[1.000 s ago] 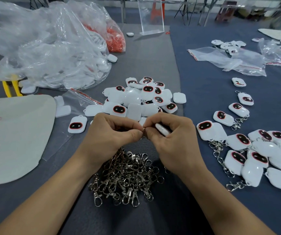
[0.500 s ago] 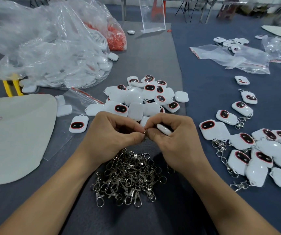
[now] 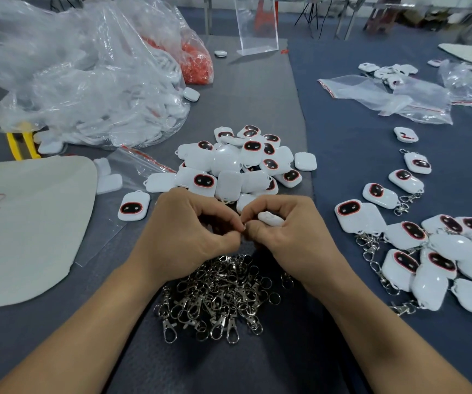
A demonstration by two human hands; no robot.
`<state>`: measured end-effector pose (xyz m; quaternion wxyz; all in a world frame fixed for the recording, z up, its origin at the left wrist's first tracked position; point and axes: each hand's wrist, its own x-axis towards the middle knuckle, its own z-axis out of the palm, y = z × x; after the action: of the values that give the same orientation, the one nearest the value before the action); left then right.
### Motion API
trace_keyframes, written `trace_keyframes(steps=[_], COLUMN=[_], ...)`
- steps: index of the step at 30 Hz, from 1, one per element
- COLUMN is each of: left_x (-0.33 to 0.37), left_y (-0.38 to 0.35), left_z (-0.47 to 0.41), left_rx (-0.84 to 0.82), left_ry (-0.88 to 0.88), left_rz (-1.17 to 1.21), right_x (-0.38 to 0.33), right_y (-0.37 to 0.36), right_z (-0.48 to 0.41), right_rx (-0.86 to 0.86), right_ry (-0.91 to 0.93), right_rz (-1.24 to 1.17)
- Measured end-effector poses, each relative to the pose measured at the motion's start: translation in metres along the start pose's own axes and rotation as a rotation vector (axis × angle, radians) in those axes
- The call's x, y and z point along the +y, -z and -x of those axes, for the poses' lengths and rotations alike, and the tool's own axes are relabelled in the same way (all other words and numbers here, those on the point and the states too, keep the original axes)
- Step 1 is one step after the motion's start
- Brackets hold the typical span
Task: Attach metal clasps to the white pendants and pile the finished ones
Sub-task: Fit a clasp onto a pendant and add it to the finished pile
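Note:
My right hand [image 3: 289, 237] holds a white pendant [image 3: 270, 218] edge-up in curled fingers. My left hand [image 3: 186, 234] pinches a small metal clasp ring [image 3: 244, 227] against it, fingertips of both hands meeting. Below my hands lies a heap of loose metal clasps [image 3: 217, 294]. Behind my hands sits a pile of white pendants without clasps [image 3: 237, 163], several showing black and red faces. To the right lies a spread of finished pendants with clasps [image 3: 434, 251].
A big clear plastic bag of white parts [image 3: 87, 89] fills the far left, with a bag of red pieces [image 3: 198, 62] behind it. A pale sheet [image 3: 27, 223] lies at left. Empty zip bags [image 3: 385, 95] lie far right. A clear acrylic stand [image 3: 257, 27] stands at the back.
Both hands stay together at the same spot, working the ring at the pendant with only slight finger shifts. Nothing has been picked up or let go.

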<state>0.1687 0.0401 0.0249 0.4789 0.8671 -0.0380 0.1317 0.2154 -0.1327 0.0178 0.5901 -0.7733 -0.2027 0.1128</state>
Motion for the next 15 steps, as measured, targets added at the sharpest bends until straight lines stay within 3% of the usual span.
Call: trace_keyframes(steps=[15], left_x=[0.0079], left_y=[-0.0015], left_z=[0.0035], left_rx=[0.077], left_ry=[-0.064], left_rz=[-0.023], right_x=[-0.0011], right_y=[-0.0003], right_z=[0.0006], right_rx=[0.04], right_ry=[0.044], right_rz=[0.084])
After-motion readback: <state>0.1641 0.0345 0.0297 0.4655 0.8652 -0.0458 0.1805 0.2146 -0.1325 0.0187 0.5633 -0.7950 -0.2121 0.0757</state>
